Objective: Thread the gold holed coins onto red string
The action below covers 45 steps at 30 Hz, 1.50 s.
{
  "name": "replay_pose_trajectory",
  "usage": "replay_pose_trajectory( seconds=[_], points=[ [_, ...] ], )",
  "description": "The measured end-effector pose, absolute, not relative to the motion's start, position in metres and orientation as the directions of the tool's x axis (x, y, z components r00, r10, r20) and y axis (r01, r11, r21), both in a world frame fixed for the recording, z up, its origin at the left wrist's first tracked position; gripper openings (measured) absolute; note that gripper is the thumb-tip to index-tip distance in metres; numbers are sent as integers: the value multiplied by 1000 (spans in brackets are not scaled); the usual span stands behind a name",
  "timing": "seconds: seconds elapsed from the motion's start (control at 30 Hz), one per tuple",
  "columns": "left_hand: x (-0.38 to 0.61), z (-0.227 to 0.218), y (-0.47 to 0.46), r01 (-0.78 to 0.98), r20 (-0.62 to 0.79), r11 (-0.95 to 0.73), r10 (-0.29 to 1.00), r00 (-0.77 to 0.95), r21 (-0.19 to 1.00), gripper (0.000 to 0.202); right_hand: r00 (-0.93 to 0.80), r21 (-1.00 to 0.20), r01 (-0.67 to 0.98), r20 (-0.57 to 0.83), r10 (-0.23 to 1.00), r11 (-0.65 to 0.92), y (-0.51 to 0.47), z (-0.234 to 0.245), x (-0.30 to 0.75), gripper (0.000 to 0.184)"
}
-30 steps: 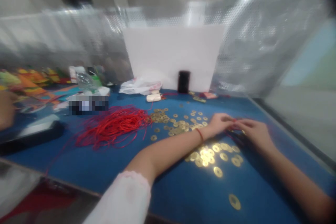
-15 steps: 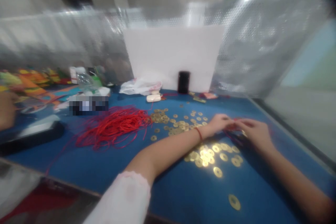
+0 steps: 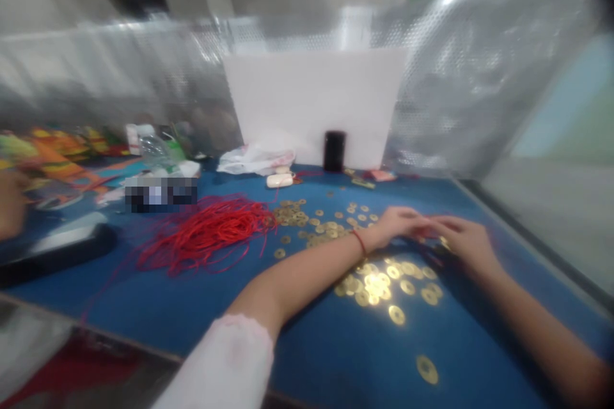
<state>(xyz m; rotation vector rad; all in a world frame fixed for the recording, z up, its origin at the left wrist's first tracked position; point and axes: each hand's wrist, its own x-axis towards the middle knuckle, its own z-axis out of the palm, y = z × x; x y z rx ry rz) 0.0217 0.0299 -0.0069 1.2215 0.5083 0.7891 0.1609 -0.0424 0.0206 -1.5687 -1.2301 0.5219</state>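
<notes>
My left hand (image 3: 397,225), with a red string round its wrist, is closed in a pinch at the right of the blue table. Its fingertips meet those of my right hand (image 3: 466,244), also pinched. Between them runs red cord (image 3: 429,254), partly hidden by the fingers and blurred. A gold coin (image 3: 445,243) shows under my right hand's fingers. Just in front of the hands lie loose gold coins with holes (image 3: 377,284), and one coin (image 3: 426,369) is alone nearer the front. Beyond my left forearm more coins (image 3: 330,228) are scattered.
A tangled heap of red cords (image 3: 215,230) lies left of centre. A black cylinder (image 3: 334,151) stands before a white board (image 3: 311,102). Further left are a white case (image 3: 281,180), a plastic bottle (image 3: 153,147) and a dark box (image 3: 62,246). Another person's arm (image 3: 10,208) shows at the left edge.
The view has shifted very slightly. My left hand's fingers have moved a little over the red cord at the pinch. The coins lie as before.
</notes>
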Motion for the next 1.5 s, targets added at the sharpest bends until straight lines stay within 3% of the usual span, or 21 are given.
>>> replay_pose_trajectory(
  seconds=[0.23, 0.67, 1.0, 1.23, 1.5],
  points=[
    [22, -11, 30, -237, 86, 71, 802, 590, 969, 55, 335, -870, 477, 310, 890, 124, -40, 13, 165, 29],
    [21, -9, 30, -175, 39, 90, 783, 621, 981, 54, 251, -708, 682, 462, 851, 183, -41, 15, 170, 34],
    [22, -5, 26, -298, 56, 136, 829, 556, 945, 51, 279, -671, 715, 532, 799, 197, -45, 18, 162, 30],
    [21, 1, 24, -346, 12, 176, 878, 479, 922, 42, 156, -573, 784, 556, 816, 240, -50, 12, 150, 42],
    [26, -8, 28, -377, 53, 146, 881, 469, 915, 41, 2, -460, 837, 544, 839, 296, -50, 13, 148, 46]
  ],
)
